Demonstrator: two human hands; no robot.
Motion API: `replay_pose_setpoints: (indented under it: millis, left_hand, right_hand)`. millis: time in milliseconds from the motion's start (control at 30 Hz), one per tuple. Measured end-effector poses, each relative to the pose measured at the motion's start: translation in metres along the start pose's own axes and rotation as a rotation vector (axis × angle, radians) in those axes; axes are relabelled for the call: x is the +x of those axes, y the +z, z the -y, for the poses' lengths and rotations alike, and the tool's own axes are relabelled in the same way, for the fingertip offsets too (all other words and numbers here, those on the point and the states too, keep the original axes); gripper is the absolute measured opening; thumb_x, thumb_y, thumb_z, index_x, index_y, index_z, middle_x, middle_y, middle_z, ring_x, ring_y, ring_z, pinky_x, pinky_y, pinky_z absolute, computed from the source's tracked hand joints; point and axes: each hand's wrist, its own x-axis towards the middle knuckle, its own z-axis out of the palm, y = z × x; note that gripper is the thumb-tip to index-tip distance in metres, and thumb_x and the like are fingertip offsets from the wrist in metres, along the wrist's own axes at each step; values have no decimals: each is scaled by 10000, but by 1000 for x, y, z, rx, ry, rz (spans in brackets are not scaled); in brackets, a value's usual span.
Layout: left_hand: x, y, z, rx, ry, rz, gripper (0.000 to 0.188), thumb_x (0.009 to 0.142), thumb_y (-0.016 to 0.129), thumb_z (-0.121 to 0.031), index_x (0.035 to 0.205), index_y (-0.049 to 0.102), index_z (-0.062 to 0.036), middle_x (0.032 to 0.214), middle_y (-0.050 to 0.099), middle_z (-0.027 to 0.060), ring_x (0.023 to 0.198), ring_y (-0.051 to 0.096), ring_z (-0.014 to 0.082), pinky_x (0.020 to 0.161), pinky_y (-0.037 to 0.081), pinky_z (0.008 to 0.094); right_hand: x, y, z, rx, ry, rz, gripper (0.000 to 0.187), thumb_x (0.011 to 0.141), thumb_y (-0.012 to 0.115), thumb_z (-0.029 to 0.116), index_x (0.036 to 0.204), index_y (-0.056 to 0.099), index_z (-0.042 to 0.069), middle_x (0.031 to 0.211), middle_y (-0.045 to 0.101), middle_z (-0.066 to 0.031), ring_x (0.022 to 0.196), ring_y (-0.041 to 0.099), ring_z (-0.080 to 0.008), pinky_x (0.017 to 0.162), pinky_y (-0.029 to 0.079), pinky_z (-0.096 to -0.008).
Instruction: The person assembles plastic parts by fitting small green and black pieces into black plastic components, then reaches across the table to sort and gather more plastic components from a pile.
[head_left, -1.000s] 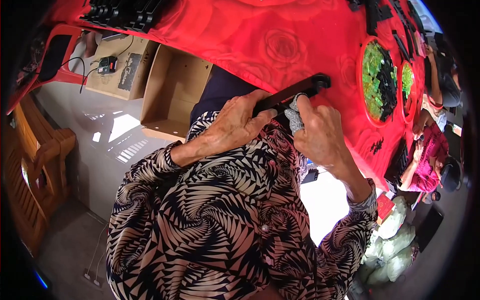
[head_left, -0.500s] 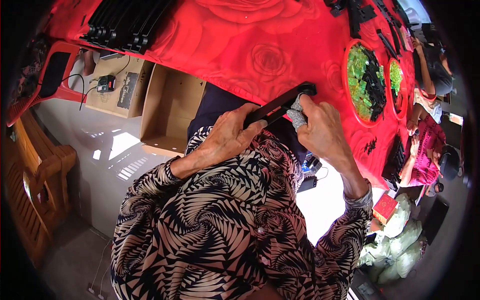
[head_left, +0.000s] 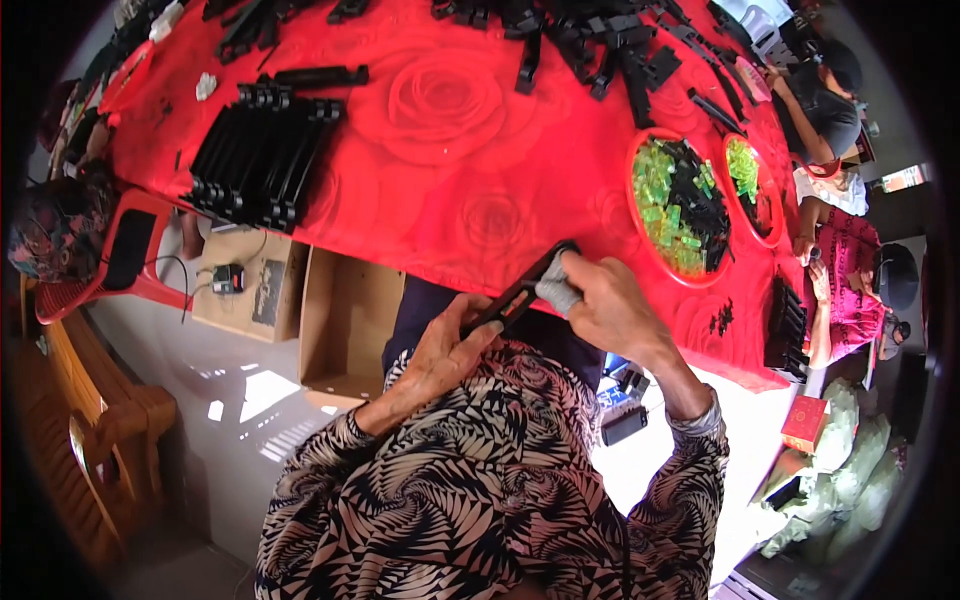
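I hold a long black plastic strip (head_left: 520, 295) slantwise just below the middle of the frame, at the near edge of the table (head_left: 440, 150), its upper end rising toward the right. My left hand (head_left: 445, 350) has its grip closed around the strip's lower end, fingers curled over it. My right hand (head_left: 610, 305) presses a small grey cloth (head_left: 558, 285) against the strip's upper end, its grip clenched on the cloth. Both forearms come up from the lower edge in black-and-white patterned sleeves (head_left: 450, 500). The table wears a red cloth with a rose pattern and fills the upper half of the frame. On it, to the upper left, a stack of black strips (head_left: 260, 160) lies side by side; more loose black parts (head_left: 600, 50) are scattered along the top edge. To the right of my hands sits a round red tray (head_left: 680, 195) with green and black pieces, and a second tray (head_left: 752, 185) just beyond it. Under the table edge, left of my left hand, an open cardboard box (head_left: 345, 325) stands on the floor, with a red plastic chair (head_left: 125, 260) further left. At the right edge another person in pink (head_left: 850, 290) sits at the table.
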Motion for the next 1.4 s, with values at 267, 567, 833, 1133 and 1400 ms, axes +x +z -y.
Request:
replay_pose_setpoints:
  millis: [267, 567, 833, 1133, 1400]
  left_hand:
    - [-1, 11, -3, 36, 26, -14, 295, 966, 537, -250, 1136, 499, -12, 870, 571, 32, 733, 474, 78, 637, 399, 233]
    - [-6, 13, -8, -4, -64, -40, 315, 977, 507, -273, 1172, 530, -26, 848, 610, 36, 728, 528, 98, 663, 427, 234]
    - [-2, 19, -28, 150, 27, -95, 338, 975, 494, -298, 1113, 570, 1, 867, 616, 64, 830, 557, 141, 809, 443, 288]
    - [17, 26, -37, 73, 0, -112, 342, 977, 473, -278, 1190, 519, -13, 877, 629, 44, 738, 505, 91, 682, 405, 248]
    - [55, 26, -39, 54, 136, -135, 307, 958, 519, -263, 1153, 518, -25, 758, 529, 11, 612, 474, 88, 540, 365, 235]
  right_hand:
    - [86, 29, -84, 102, 297, -658, 196, 809, 500, 73, 983, 504, -17, 730, 617, -265, 748, 620, -454, 627, 474, -540]
    - [108, 27, -85, -382, 327, -823, 267, 700, 654, 84, 946, 579, 13, 893, 617, -160, 828, 618, -328, 655, 520, -418]
    - [25, 23, -80, -243, 195, -977, 194, 660, 630, 12, 847, 574, 20, 827, 552, -142, 794, 599, -318, 611, 507, -405]
    - [60, 36, -86, 50, 292, -987, 206, 670, 651, 55, 807, 507, 5, 741, 599, -195, 652, 609, -392, 555, 481, -476]
    - [31, -1, -127, 300, 238, -1143, 257, 751, 734, 107, 941, 596, 4, 842, 671, -189, 731, 674, -325, 640, 540, -395]
